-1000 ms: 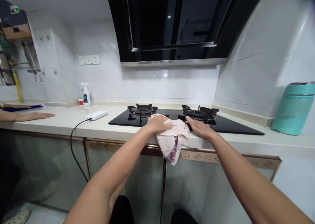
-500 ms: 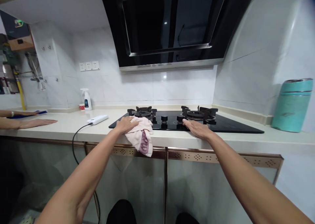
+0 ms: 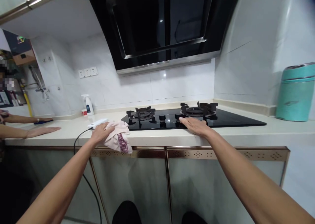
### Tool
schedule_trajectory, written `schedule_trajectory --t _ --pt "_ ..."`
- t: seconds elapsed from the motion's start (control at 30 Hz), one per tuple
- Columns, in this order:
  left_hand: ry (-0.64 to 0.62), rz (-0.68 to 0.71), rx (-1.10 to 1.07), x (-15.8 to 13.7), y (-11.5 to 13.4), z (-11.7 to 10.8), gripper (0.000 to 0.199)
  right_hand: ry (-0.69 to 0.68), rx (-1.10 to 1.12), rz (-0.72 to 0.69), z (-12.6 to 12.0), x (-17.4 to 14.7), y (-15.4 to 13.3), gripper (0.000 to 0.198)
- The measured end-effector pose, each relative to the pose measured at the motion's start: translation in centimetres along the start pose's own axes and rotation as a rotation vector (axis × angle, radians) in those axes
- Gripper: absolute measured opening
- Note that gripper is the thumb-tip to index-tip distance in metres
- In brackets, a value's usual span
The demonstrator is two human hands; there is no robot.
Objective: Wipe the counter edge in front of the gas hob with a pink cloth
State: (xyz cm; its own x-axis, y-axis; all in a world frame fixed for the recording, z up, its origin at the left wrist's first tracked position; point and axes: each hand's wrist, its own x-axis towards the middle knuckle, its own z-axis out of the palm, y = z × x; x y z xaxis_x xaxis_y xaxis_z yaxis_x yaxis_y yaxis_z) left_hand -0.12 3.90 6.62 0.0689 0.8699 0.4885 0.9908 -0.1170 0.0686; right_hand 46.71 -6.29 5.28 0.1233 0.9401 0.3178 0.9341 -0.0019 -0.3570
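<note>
Watching remotely, I have my left hand (image 3: 100, 132) on the pink cloth (image 3: 118, 134), grip unclear; my right hand (image 3: 196, 126) lies released, palm down, at the cooktop's (image 3: 238, 119) front edge.

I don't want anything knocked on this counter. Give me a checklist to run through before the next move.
1. Cloth under the left hand: ok, its loose end hangs over the counter's front edge.
2. White device well away from the left hand: not ok, it lies right behind it, cable attached.
3. Right hand well away from the knobs: not ok, its fingertips are close to the nearest knob.
4. Co-worker's hand apart from the left hand: ok.
5. Spray bottle upright: ok.
6. Knobs turned off: cannot tell, markings too small.
</note>
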Motion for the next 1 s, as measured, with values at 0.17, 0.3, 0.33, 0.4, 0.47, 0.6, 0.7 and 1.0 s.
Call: schedule_trajectory --t 0.17,0.3,0.33,0.4,0.47,0.6,0.7,1.0 --pt "0.063 -0.033 -0.014 -2.6 2.8 -1.0 0.061 0.014 -0.008 -0.022 0.2 0.2 0.0 0.067" --pt "0.110 0.027 -0.048 -4.8 6.8 -1.3 0.050 0.023 -0.024 -0.024 0.4 0.4 0.2 0.070" --pt "0.121 0.061 -0.065 -5.3 8.1 -1.2 0.048 0.021 -0.027 -0.019 0.5 0.5 0.2 0.071" --pt "0.137 0.149 -0.106 -6.2 10.9 -1.0 0.045 0.016 -0.026 -0.010 0.5 0.4 0.2 0.075" --pt "0.139 0.257 -0.159 -6.9 14.0 -0.8 0.042 0.015 -0.011 -0.006 0.4 0.4 0.2 0.077" --pt "0.130 0.466 -0.241 -8.3 20.5 -0.7 0.039 0.012 0.033 0.003 0.2 0.4 0.2 0.079" --pt "0.139 0.595 -0.224 -8.9 25.0 -1.0 0.039 0.015 0.056 0.023 0.3 0.4 0.4 0.081" --pt "-0.062 0.788 -0.231 -7.2 30.0 -1.4 0.055 0.045 0.048 0.055 0.5 0.7 1.1 0.083"
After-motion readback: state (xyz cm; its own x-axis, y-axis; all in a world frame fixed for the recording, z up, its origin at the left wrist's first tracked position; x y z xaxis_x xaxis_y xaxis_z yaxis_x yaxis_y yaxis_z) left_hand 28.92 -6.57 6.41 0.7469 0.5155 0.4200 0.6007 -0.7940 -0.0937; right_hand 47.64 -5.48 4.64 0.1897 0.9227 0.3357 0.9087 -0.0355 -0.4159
